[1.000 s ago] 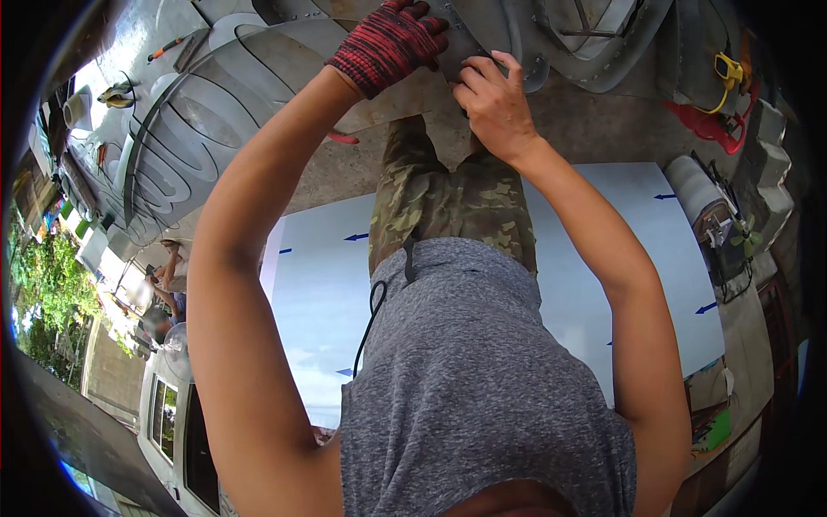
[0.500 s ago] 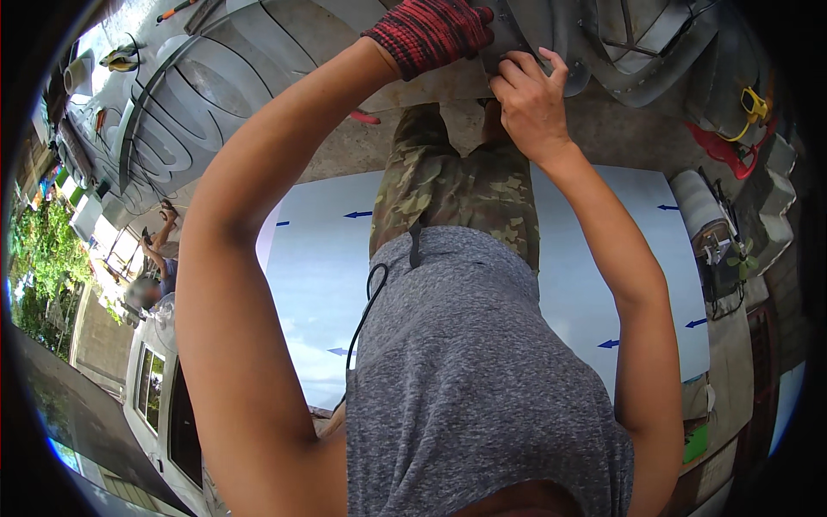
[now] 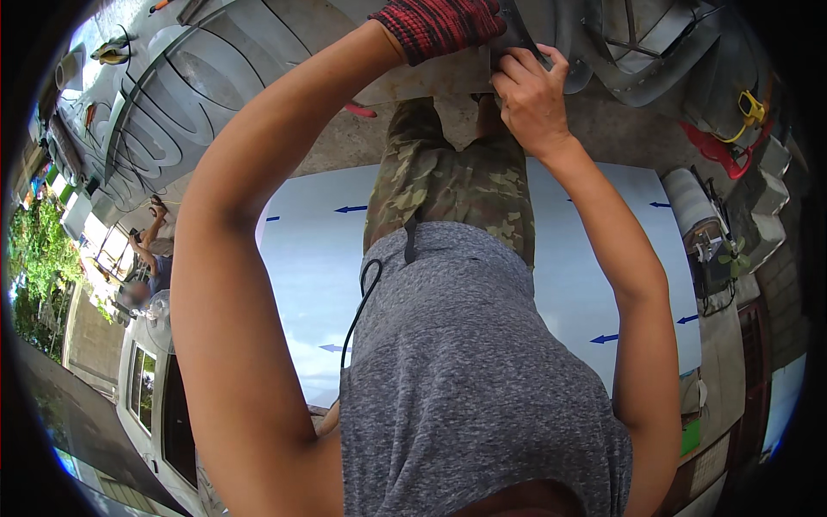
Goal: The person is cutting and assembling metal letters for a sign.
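At the top of the head view, my left hand [image 3: 439, 30], in a red and black knitted glove, is closed, its fingertips curled against a dark curved metal strip [image 3: 517, 26]. What lies inside the glove's grip is hidden. My bare right hand [image 3: 536, 99] pinches the strip's near end between thumb and fingers. Beneath both hands is the near edge of a grey work table [image 3: 422, 76]. Curved grey metal pieces [image 3: 642, 82] lie just right of the strip.
Flat metal letter-like shapes with thin dark strips [image 3: 185, 112] cover the table's left side. A yellow tool [image 3: 751, 108] and red object [image 3: 719, 151] sit at the right. Behind me lies a pale sheet with blue arrows [image 3: 568, 258]. Another person [image 3: 155, 267] is far left.
The view has shifted slightly. My gloved left hand is a little further right, nearer the strip, and my right hand keeps its pinch at nearly the same place.
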Tool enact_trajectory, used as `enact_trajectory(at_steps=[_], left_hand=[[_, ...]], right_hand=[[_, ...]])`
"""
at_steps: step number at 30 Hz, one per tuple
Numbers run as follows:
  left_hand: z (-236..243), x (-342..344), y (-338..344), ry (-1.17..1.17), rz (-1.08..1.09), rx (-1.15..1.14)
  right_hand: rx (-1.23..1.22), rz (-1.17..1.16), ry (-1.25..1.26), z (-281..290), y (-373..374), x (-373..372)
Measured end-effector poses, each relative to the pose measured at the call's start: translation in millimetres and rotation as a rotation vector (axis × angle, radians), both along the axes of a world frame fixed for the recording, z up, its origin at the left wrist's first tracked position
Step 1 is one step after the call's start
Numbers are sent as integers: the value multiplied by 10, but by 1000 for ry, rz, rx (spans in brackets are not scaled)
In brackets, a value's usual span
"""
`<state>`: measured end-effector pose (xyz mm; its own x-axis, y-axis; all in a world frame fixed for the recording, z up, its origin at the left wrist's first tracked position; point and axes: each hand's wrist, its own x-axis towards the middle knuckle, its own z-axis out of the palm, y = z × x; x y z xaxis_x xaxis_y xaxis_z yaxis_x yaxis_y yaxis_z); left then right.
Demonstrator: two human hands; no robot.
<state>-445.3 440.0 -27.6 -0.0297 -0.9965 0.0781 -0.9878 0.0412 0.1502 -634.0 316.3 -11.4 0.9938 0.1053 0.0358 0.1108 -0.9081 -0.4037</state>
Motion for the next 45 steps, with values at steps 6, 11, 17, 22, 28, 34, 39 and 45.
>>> enact_trajectory(at_steps=[6, 11, 17, 22, 28, 34, 39, 45], left_hand=[[13, -41, -71, -87, -4, -3], [66, 21, -17, 21, -32, 15], [-73, -25, 104, 121, -30, -4], [-35, 26, 168, 96, -39, -67], [30, 23, 217, 59, -1, 69], [-20, 35, 351, 43, 62, 43], [31, 59, 405, 74, 92, 90], [-189, 151, 472, 108, 103, 43]], right_hand=[[-9, 37, 46, 28, -35, -2], [-72, 31, 35, 38, -18, -37], [-128, -22, 40, 184, -6, -94], [-30, -158, -25, 579, -25, -218], [20, -261, -54, 825, 65, -517], [46, -307, 23, 708, 139, -775], [2, -270, 66, 705, 179, -742], [-1, -217, 62, 623, 234, -523]])
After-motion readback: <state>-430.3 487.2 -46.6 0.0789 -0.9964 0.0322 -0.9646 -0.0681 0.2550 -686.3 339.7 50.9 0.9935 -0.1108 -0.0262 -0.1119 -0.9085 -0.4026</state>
